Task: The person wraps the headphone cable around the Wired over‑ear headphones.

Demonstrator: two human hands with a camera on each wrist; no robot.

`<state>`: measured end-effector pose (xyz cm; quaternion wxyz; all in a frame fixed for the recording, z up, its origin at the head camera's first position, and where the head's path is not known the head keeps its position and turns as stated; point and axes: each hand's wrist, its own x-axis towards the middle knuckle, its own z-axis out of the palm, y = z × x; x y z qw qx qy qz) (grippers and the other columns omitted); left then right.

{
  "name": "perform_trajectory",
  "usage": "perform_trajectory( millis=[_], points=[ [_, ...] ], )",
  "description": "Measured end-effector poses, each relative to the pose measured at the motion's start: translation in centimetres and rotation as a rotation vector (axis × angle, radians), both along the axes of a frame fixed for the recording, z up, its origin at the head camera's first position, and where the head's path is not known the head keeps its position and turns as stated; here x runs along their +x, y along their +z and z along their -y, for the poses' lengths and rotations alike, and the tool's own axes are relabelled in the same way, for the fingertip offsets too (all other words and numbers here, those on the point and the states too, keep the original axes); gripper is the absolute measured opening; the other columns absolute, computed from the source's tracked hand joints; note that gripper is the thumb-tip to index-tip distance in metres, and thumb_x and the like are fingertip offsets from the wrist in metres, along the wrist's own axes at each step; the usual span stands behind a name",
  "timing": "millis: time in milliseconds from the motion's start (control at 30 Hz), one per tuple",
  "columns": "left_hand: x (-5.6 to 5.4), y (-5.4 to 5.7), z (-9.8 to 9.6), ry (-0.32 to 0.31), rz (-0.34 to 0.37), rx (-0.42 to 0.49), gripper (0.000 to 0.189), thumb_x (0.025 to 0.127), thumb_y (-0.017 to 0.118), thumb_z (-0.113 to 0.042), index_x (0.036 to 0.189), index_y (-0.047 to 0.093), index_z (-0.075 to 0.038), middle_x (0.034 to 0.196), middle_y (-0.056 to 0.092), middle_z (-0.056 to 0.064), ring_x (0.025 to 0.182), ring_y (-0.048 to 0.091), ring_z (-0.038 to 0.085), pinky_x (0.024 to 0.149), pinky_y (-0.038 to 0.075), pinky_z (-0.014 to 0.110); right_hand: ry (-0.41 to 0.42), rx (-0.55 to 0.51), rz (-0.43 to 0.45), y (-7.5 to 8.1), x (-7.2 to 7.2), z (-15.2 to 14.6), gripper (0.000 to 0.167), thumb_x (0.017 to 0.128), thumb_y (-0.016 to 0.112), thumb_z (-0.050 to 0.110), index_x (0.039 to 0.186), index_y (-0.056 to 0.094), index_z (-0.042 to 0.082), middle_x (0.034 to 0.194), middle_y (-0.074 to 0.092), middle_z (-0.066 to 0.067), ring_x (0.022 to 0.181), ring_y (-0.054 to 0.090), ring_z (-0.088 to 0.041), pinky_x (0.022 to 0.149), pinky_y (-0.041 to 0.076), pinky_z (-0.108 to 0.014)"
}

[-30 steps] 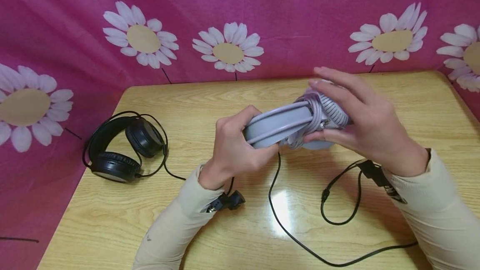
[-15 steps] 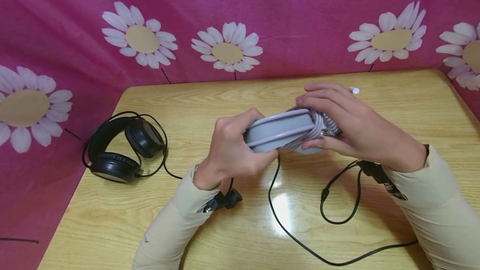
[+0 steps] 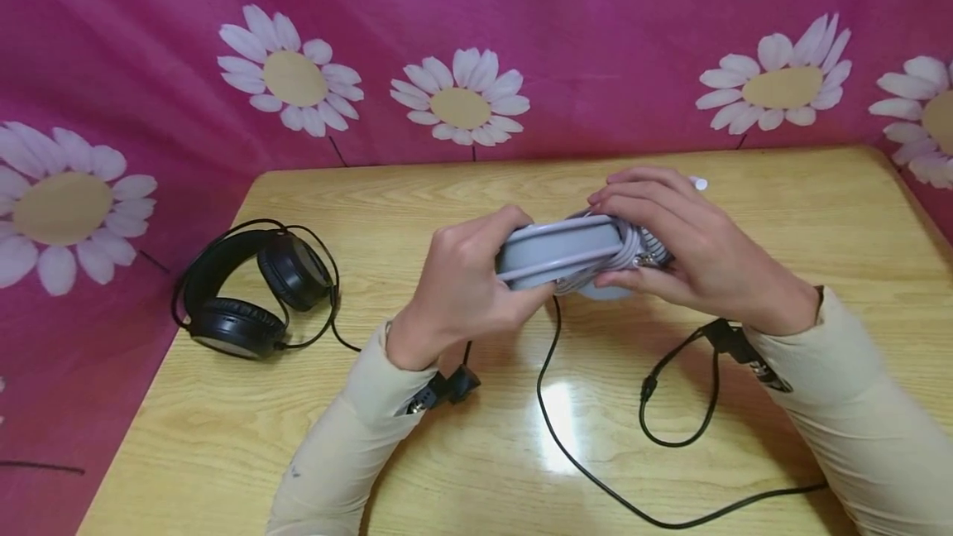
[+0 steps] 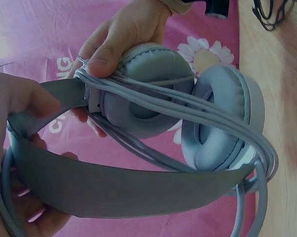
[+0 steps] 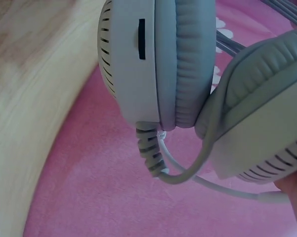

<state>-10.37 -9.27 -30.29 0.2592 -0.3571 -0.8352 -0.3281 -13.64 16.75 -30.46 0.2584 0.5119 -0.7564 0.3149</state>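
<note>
Grey headphones [image 3: 558,251] are held above the table in the head view. My left hand [image 3: 469,284] grips the headband [image 4: 138,192] from the left. On the other side, my right hand [image 3: 692,246] holds the ear-cup end, its thumb on the bundled grey cable [image 4: 188,106] near the hinge in the left wrist view. This cable is wound across the two padded ear cups [image 4: 215,118] and the headband. The right wrist view shows a ribbed cable sleeve [image 5: 150,153] below one cup. My right palm hides part of the cups in the head view.
Black headphones [image 3: 234,325] lie at the table's left, their cord running toward my left arm. A black cable [image 3: 554,428] curves across the front, and another forms a loop [image 3: 673,442] near my right wrist. A small white tip [image 3: 698,183] shows behind my right hand. A pink flowered cloth [image 3: 581,48] hangs behind.
My right hand has come down and left, its fingers closer over the ear-cup end. The grey headphones have tilted a little. My left hand keeps its hold on the headband.
</note>
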Motion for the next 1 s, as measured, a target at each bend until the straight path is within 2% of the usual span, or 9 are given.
perform_trajectory(
  millis=[133,267,400,533,633,733,800,933,1000],
  points=[
    [-0.3,0.0,0.1,0.036,0.013,-0.032,0.034,0.078,0.081,-0.024,0.101,0.065,-0.004,0.087,0.073,0.007,0.074,0.067,0.016,0.067,0.058,0.032,-0.023,-0.001,0.008,-0.5,-0.2,0.0,0.068,0.097,0.061,0.055,0.129,0.064,-0.005,0.129,0.068,-0.018,0.123,0.057,-0.035,0.122,0.035,-0.022],
    [-0.8,0.1,0.2,0.075,0.021,-0.048,0.041,0.079,0.082,-0.024,0.11,0.064,-0.004,0.097,0.073,0.007,0.086,0.066,0.02,0.084,0.057,0.037,-0.056,-0.005,0.026,-0.9,-0.3,-0.1,0.07,0.097,0.06,0.056,0.131,0.062,-0.006,0.13,0.067,-0.02,0.124,0.058,-0.035,0.122,0.035,-0.021],
    [-1.2,-0.1,0.3,0.118,0.013,-0.03,0.052,0.077,0.085,-0.026,0.118,0.06,-0.005,0.107,0.071,0.007,0.1,0.065,0.022,0.101,0.047,0.044,-0.078,-0.038,0.047,-1.1,-0.5,-0.1,0.072,0.096,0.062,0.056,0.131,0.061,-0.007,0.129,0.068,-0.02,0.123,0.058,-0.036,0.122,0.035,-0.022],
    [-1.5,-0.1,0.3,0.171,0.049,-0.004,0.07,0.074,0.09,-0.032,0.127,0.054,-0.006,0.119,0.066,0.007,0.113,0.06,0.024,0.105,0.038,0.05,-0.099,-0.096,0.06,-1.3,-0.8,-0.1,0.072,0.094,0.065,0.056,0.129,0.062,-0.007,0.126,0.069,-0.021,0.123,0.059,-0.034,0.121,0.037,-0.024],
    [-1.9,-0.3,0.4,0.204,0.095,0.041,0.08,0.073,0.092,-0.035,0.133,0.047,-0.006,0.126,0.062,0.008,0.118,0.056,0.025,0.105,0.036,0.052,-0.126,-0.144,0.07,-1.4,-1.0,-0.1,0.073,0.094,0.066,0.056,0.128,0.063,-0.008,0.125,0.068,-0.023,0.124,0.059,-0.032,0.12,0.038,-0.025],
    [-2.4,-0.6,0.5,0.214,0.137,0.133,0.085,0.074,0.092,-0.034,0.136,0.041,-0.005,0.132,0.056,0.01,0.123,0.052,0.026,0.106,0.034,0.05,-0.189,-0.205,0.098,-1.5,-1.1,-0.3,0.074,0.092,0.067,0.058,0.128,0.063,-0.007,0.124,0.068,-0.024,0.125,0.06,-0.02,0.117,0.039,-0.022],
    [-3.0,-1.0,0.6,0.208,0.161,0.234,0.086,0.076,0.09,-0.031,0.138,0.038,-0.003,0.134,0.053,0.012,0.125,0.05,0.025,0.106,0.035,0.047,-0.25,-0.256,0.126,-1.5,-1.1,-0.4,0.077,0.09,0.067,0.061,0.128,0.063,-0.006,0.12,0.069,-0.022,0.119,0.06,-0.007,0.108,0.042,-0.016],
    [-4.0,-2.1,0.4,0.194,0.212,0.489,0.081,0.08,0.081,-0.033,0.138,0.036,-0.001,0.133,0.051,0.015,0.125,0.051,0.021,0.103,0.043,0.039,-0.319,-0.38,0.22,-1.5,-1.1,-0.7,0.079,0.086,0.071,0.061,0.129,0.062,-0.004,0.114,0.073,0.005,0.096,0.06,0.009,0.083,0.045,-0.009],
    [-4.2,-2.8,0.1,0.179,0.249,0.581,0.081,0.08,0.077,-0.037,0.139,0.035,-0.001,0.133,0.05,0.015,0.126,0.052,0.02,0.101,0.046,0.039,-0.334,-0.431,0.246,-1.4,-1.1,-0.8,0.079,0.085,0.074,0.06,0.129,0.062,-0.004,0.109,0.069,0.02,0.083,0.059,0.01,0.072,0.044,-0.007]
  ],
)
